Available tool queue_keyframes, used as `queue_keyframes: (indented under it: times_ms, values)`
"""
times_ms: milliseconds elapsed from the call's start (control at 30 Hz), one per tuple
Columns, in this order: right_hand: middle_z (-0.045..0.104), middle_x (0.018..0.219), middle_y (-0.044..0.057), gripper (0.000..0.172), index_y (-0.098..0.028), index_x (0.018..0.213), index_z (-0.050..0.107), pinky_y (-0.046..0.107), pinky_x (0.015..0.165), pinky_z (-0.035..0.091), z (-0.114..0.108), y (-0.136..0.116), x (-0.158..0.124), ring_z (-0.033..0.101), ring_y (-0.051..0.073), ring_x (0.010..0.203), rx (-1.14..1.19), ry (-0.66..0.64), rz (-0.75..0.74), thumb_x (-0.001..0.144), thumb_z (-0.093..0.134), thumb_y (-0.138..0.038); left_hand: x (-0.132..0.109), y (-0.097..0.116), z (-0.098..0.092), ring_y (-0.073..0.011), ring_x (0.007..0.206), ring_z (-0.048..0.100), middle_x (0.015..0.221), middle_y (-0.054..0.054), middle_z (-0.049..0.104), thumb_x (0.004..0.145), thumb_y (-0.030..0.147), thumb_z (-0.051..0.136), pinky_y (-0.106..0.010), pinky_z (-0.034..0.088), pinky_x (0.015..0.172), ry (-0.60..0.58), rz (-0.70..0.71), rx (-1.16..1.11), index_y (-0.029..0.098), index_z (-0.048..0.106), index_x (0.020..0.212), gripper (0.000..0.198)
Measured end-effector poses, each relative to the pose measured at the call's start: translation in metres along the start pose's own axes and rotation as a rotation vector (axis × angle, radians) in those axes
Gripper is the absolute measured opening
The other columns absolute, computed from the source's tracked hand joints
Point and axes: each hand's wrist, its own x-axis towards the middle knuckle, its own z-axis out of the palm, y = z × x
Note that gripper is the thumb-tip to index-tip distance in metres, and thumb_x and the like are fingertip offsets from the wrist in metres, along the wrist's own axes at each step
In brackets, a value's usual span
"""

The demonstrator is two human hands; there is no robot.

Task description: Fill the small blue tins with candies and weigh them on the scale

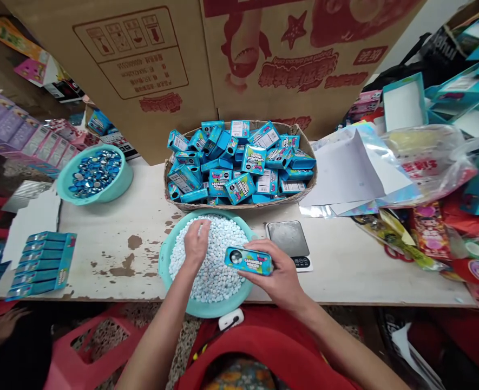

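Observation:
My right hand [282, 273] grips a small blue candy box [249, 261] marked "Caramelo Macizo", held tilted above the right side of a turquoise basin [164, 265]. A dark round hole shows at the box's left end. Small pale round candies [218, 279] fill the basin. Over the basin's left half, my left hand [196, 244] reaches down among the candies, its fingers bent and slightly apart. No candy can be made out in it. Directly behind the basin, a cardboard tray [239, 207] is heaped with similar blue candy boxes [253, 160].
A digital scale [288, 238] lies right of the basin. A second turquoise bowl [121, 181] holds shiny blue and silver discs. Blue display cartons [44, 265] stand at left. Large cardboard boxes [142, 114] rise behind; papers [345, 168] and plastic bags [430, 162] cover the right.

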Motion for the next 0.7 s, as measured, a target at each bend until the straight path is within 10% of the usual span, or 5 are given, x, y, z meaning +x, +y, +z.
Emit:
queue_keyframes:
  times_ms: [133,333,533,700]
  values:
    - [0.064,0.098,0.005,0.032,-0.024,0.097,0.063,0.038,0.084,0.050,-0.009,0.006,-0.004,0.060,0.023,0.095,-0.029,0.038,0.012,0.071,0.077,-0.038,-0.009,-0.029,0.021,-0.0280,0.109,0.048,0.114,-0.010,0.058,0.083,0.045,0.055,-0.043,0.036,0.094,-0.197,0.205,0.542,0.023,0.064,0.102,0.031]
    - [0.062,0.094,0.005,0.030,-0.022,0.095,0.063,0.034,0.079,0.049,-0.007,0.020,-0.009,0.060,0.022,0.090,-0.108,0.055,0.083,0.072,0.076,-0.036,-0.035,-0.026,0.031,-0.0278,0.094,0.050,0.096,-0.012,0.057,0.086,0.047,0.048,-0.036,0.039,0.078,-0.270,0.215,0.853,0.022,0.062,0.095,0.030]
    - [0.061,0.093,0.004,0.029,-0.022,0.095,0.062,0.034,0.077,0.049,-0.003,0.029,-0.012,0.060,0.022,0.088,-0.211,0.020,0.093,0.073,0.075,-0.036,-0.029,-0.035,0.027,-0.0178,0.069,0.050,0.072,-0.004,0.058,0.075,0.038,0.062,-0.026,0.036,0.065,0.030,0.006,0.276,0.020,0.061,0.072,0.018]
    - [0.062,0.093,0.005,0.028,-0.022,0.095,0.060,0.034,0.078,0.048,0.014,0.021,-0.007,0.059,0.023,0.091,-0.319,-0.050,0.058,0.073,0.074,-0.030,-0.031,0.027,0.010,-0.0098,0.051,0.042,0.061,0.002,0.048,0.076,0.035,0.059,-0.022,0.034,0.050,0.135,-0.295,-0.401,0.018,0.053,0.067,0.020]
